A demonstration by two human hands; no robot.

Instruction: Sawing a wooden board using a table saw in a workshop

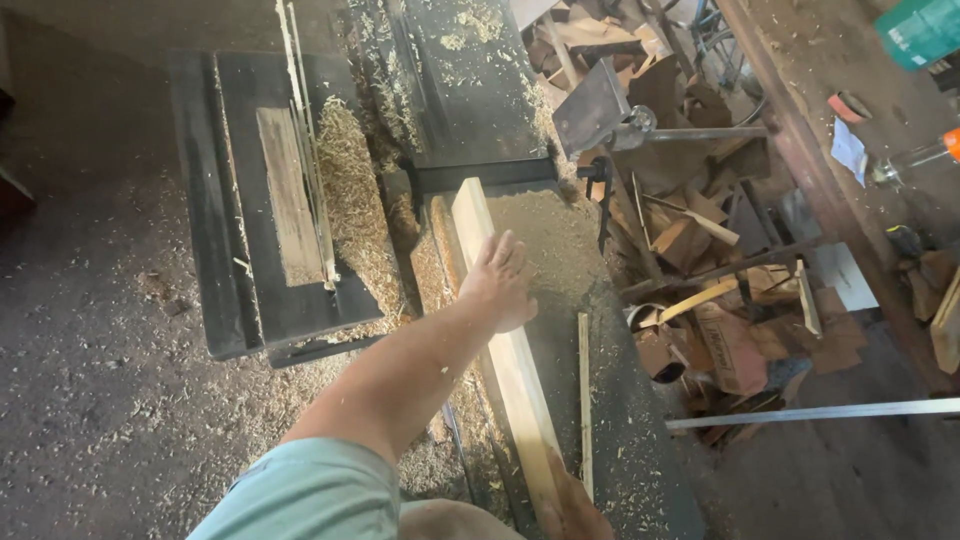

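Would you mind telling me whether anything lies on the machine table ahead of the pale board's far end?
Nothing solid shows ahead of the board; only sawdust covers the table there. The left hand rests flat on the board.

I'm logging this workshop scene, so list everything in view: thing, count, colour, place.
Long wooden board: one, pale, lengthwise on the machine table.
Machine table: one, dark, sawdust-covered, centre.
Thin wood strip: one, pale, right of the board.
Side table: one, black, left, carrying a worn plank.
Sawdust heap: one, tan, between the tables.
Wood offcuts: many, brown, piled right.
Left hand: flat on the board.
Right hand: at the board's near end.
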